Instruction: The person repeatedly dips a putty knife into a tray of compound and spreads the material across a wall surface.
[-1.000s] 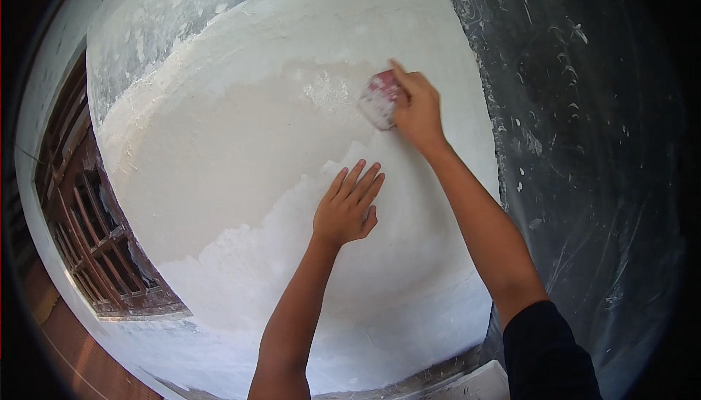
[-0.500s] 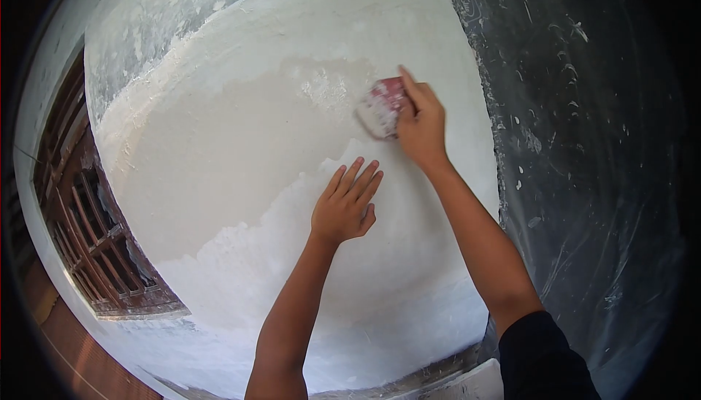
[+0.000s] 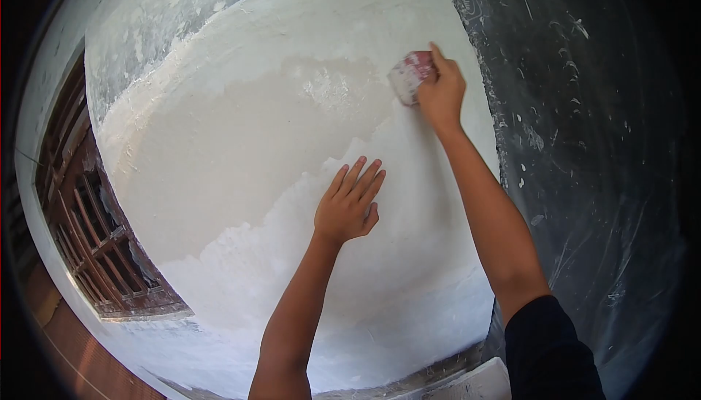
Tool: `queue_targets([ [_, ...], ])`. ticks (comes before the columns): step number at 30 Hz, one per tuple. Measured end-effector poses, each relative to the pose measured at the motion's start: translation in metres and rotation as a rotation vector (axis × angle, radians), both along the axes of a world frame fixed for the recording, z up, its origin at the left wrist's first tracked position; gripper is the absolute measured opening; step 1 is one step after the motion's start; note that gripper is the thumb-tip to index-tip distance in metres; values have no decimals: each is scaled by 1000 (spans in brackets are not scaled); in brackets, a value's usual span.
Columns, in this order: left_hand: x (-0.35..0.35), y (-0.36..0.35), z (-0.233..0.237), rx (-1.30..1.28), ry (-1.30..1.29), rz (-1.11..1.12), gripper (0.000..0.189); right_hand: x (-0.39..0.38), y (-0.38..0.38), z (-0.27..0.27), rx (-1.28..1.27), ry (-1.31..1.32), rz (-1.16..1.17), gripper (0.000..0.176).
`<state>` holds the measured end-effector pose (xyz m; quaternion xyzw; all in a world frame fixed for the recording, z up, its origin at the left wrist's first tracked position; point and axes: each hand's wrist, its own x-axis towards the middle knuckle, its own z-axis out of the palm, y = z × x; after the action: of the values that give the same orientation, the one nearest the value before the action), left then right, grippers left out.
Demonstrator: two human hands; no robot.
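My right hand [image 3: 442, 93] grips a red putty scraper [image 3: 412, 77] smeared with white filler, its blade against the upper right part of the wall [image 3: 409, 181]. Fingers wrap the scraper's right side. Lower down and to the left, my left hand [image 3: 349, 201] lies flat on the wall with fingers stretched out, holding nothing. A damp, greyish-beige patch of filler [image 3: 219, 144] spreads across the middle of the whitened surface, left of the scraper. Rougher white filler marks [image 3: 326, 90] show near that patch's upper right edge.
A brown wooden window with bars [image 3: 109, 239] is set in the wall at left. Along the right runs a dark grey surface [image 3: 584, 144] with white smears. A pale ledge-like object [image 3: 478, 384] shows at the bottom right.
My right hand has moved the scraper up and to the right along the wall. My left hand stays nearly in place.
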<state>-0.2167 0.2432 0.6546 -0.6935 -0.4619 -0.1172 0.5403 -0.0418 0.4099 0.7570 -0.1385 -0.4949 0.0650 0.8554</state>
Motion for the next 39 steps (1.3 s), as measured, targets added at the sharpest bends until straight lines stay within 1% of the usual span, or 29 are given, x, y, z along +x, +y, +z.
queue_targets([
  [1, 0, 1, -1, 4, -5, -8, 59, 10, -2, 3, -41, 90, 10, 54],
  [3, -1, 0, -1, 1, -2, -2, 59, 7, -12, 2, 90, 25, 80, 53],
  [5, 1, 1, -1, 7, -2, -1, 59, -8, -33, -3, 214, -232, 202, 53],
  [6, 1, 0, -1, 0, -6, 2, 59, -14, -40, -3, 224, -329, 273, 53],
  [7, 0, 0, 0, -6, -4, 7, 59, -15, -30, 0, 228, -324, 273, 53],
  [9, -1, 1, -1, 0, 1, 4, 59, -14, 5, 7, 69, -137, 29, 52],
  [10, -2, 2, -1, 10, -2, -4, 60, 0, 3, 13, -59, 42, -8, 52],
  [11, -2, 2, 0, 13, -5, -2, 60, 14, 0, 13, -102, 111, 20, 52],
  [13, -1, 2, -1, 9, -4, -4, 60, 15, -10, 11, 40, 100, 62, 52],
  [15, -2, 1, -1, 5, -5, -1, 60, -4, -20, 2, 218, -169, 198, 52],
  [16, -1, 1, -1, 4, 1, 7, 60, -10, -28, -3, 236, -321, 249, 53],
  [17, 0, 1, -1, 4, 1, 5, 60, -10, -22, -4, 236, -320, 247, 53],
  [19, -1, 1, -1, 9, -1, -1, 60, -10, -4, -6, 70, -106, 11, 55],
  [20, -2, 0, -1, 9, -3, 1, 60, -2, 4, -6, -81, 37, -46, 57],
  [21, -2, 0, -1, 10, -6, -3, 60, 12, -2, -7, -117, 59, -21, 56],
  [24, -1, 2, -1, 16, -6, -11, 59, 24, -6, -21, -57, -3, -60, 54],
  [26, -1, 2, -1, 15, -1, -15, 56, 29, -16, -31, -64, -122, 76, 53],
  [27, -2, 3, -1, 2, -11, -16, 56, 29, -16, -38, -78, -132, 75, 53],
  [29, -4, 5, -4, 39, 23, 2, 55, 28, -15, -56, -97, -138, 212, 53],
  [30, -4, 6, -6, 21, 12, 11, 55, 30, -16, -67, -113, -151, 209, 53],
  [32, 1, 7, -17, 35, -38, 13, 56, 38, -19, -90, -111, -271, 224, 53],
  [33, 6, 7, -26, 58, -79, 25, 57, 43, -21, -102, -131, -284, 218, 53],
  [35, 17, 8, -48, 31, -154, 18, 58, 50, -24, -126, -189, -351, 290, 53],
  [37, 26, 8, -75, 25, -262, -26, 56, 58, -25, -151, -245, -395, 317, 53],
  [39, 33, 5, -108, -37, -276, -43, 55, 64, -27, -176, -263, -433, 354, 51],
])
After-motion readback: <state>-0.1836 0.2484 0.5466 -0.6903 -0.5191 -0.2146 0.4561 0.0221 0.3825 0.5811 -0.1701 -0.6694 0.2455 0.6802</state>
